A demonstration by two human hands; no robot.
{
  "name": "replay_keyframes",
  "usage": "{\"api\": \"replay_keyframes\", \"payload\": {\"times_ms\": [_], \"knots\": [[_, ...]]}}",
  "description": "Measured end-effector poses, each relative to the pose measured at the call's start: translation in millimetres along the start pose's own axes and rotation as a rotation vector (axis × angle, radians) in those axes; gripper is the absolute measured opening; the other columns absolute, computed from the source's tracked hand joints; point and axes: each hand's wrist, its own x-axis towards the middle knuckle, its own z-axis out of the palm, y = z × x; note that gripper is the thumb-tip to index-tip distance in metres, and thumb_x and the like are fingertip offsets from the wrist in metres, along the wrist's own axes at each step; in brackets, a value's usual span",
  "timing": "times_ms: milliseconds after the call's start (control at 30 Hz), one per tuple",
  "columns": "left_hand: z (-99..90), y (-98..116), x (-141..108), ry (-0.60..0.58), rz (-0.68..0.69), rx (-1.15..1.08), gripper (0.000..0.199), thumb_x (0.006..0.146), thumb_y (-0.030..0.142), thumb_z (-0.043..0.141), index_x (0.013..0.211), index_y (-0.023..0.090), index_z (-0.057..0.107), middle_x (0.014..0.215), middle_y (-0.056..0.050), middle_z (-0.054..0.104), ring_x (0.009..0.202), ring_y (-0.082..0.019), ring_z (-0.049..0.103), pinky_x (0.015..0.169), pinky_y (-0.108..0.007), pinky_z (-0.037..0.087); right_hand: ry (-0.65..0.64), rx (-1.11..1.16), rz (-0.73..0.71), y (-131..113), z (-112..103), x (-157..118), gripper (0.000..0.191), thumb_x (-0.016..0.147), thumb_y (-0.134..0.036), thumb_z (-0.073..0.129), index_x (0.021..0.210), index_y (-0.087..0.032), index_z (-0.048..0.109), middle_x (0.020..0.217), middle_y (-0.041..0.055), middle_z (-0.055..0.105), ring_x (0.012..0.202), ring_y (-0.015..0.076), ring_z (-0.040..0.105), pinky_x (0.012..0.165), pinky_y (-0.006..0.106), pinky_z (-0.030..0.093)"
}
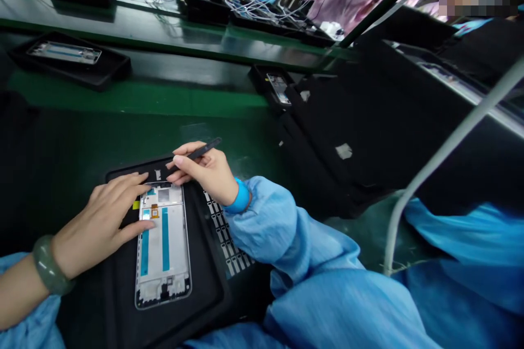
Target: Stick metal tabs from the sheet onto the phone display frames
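Note:
A silver phone frame point(177, 245) with blue strips and a small orange flex part point(154, 211) lies in a black tray point(204, 283). My left hand point(108, 212), fingers spread, rests along the frame's upper left edge; the thumb touches the inside near the flex part. Pinched in my right hand point(204, 169) is a dark pen-like tool point(207, 148), held over the frame's top edge. The tool's lower tip is hard to make out. Beside the tray, partly under my right sleeve, lies a sheet of small dark-and-white parts point(227, 240).
Another phone frame point(67, 52) sits in a black tray point(108, 73) at the back left. A smaller tray point(257, 79) holds one near the centre back. Black foam point(327, 136) and a pale curved tube point(429, 172) stand at right. Cables and people are beyond the shelf.

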Motion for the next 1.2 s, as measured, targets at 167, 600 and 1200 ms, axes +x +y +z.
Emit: {"api": "replay_keyframes", "payload": {"times_ms": [167, 600, 1200], "knots": [[9.3, 4.3, -13.8, 0.083, 0.019, 0.068, 0.054, 0.081, 0.059, 0.05, 0.119, 0.021, 0.048, 0.126, -0.012, 0.055, 0.121, -0.03, 0.047, 0.1, -0.05, 0.037, 0.031, -0.052, 0.068, 15.5, 6.8, -3.9, 0.039, 0.066, -0.041, 0.075, 0.089, -0.015, 0.056, 0.071, -0.0006, 0.065, 0.058, 0.0109, 0.068, 0.054, 0.019, 0.057], [17.7, 14.2, -23.8, 0.207, 0.057, 0.182, 0.042, 0.082, 0.047, 0.056, 0.111, 0.017, 0.049, 0.119, -0.011, 0.056, 0.117, -0.027, 0.047, 0.108, -0.051, 0.03, -0.005, -0.498, -0.101, 27.3, 9.0, -17.7, 0.024, 0.078, -0.039, 0.064, 0.085, -0.016, 0.061, 0.075, 0.0016, 0.068, 0.06, 0.0134, 0.069, 0.055, 0.021, 0.055], [14.3, 13.9, -21.4, 0.182, 0.103, 0.247, 0.039, 0.084, 0.042, 0.053, 0.12, 0.026, 0.053, 0.119, -0.008, 0.055, 0.111, -0.027, 0.051, 0.104, -0.054, 0.034, -0.06, -0.633, -0.182, 27.5, 6.1, -18.1, 0.021, 0.084, -0.038, 0.057, 0.091, -0.018, 0.062, 0.075, 0.0022, 0.068, 0.064, 0.0131, 0.068, 0.061, 0.025, 0.056]]}}
